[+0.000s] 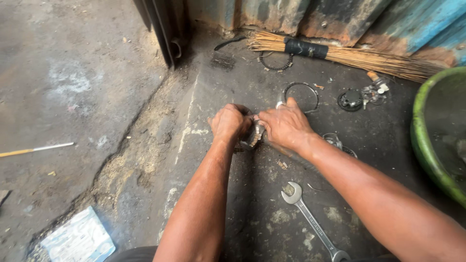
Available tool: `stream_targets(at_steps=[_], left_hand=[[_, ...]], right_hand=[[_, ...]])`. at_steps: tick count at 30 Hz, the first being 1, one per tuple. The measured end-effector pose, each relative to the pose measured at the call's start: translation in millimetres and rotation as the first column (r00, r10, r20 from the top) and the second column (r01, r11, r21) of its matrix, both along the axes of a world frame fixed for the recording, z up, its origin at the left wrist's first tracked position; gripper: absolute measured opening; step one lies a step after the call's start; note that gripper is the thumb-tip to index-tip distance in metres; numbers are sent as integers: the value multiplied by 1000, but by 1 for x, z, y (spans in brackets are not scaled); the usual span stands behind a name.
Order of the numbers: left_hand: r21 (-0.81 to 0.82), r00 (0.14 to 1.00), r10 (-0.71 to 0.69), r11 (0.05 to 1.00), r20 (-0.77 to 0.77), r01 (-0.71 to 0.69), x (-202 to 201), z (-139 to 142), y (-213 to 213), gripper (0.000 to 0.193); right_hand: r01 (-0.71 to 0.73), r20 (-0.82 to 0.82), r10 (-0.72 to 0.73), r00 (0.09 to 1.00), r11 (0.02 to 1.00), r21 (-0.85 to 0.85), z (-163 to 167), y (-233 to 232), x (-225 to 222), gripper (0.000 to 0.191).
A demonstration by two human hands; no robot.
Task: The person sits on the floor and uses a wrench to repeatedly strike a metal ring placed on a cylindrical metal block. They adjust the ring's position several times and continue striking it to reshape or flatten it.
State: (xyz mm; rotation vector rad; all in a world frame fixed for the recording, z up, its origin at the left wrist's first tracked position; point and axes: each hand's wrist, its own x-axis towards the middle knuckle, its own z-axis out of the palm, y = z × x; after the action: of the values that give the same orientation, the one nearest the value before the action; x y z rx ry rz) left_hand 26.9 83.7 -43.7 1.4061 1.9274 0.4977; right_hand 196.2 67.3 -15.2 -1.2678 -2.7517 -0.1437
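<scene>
Left hand (pixel 230 122) and right hand (pixel 285 125), fingers closed, jointly grip a small metal part (pixel 254 135) just above the oily floor (pixel 242 204), with a wrench (pixel 310 221) lying nearby.

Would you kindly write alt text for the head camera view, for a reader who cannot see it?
Two bare hands, left hand and right hand, together grip a small shiny metal part over a dark, greasy concrete floor. A silver open-ended spanner lies nearby, with thin metal rings, a straw broom and a green basin beyond.
</scene>
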Motion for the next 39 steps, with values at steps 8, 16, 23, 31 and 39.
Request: stream_targets(at_steps=[8,16,23,31,39], left_hand=[[-48,1000,2,999,-21,-3,0,2,1,41],[-79,1000,5,997,-2,-5,-1,-1,4,38],[-32,1000,23,999,-7,-23,1,-5,5,24],[-14,1000,6,1000,-8,-6,-2,2,0,37],[-60,993,-84,995,-78,79,-5,-4,5,40]], right_hand=[[46,42,-41,998,992,-118,-9,-1,2,14],[103,123,-77,989,971,-215,-7,-4,1,18],[35,-12,-36,999,996,-78,-12,-1,1,13],[21,-88,-21,996,1000,-3,-12,3,4,14],[48,-68,-54,996,995,-86,-17,-2,1,13]])
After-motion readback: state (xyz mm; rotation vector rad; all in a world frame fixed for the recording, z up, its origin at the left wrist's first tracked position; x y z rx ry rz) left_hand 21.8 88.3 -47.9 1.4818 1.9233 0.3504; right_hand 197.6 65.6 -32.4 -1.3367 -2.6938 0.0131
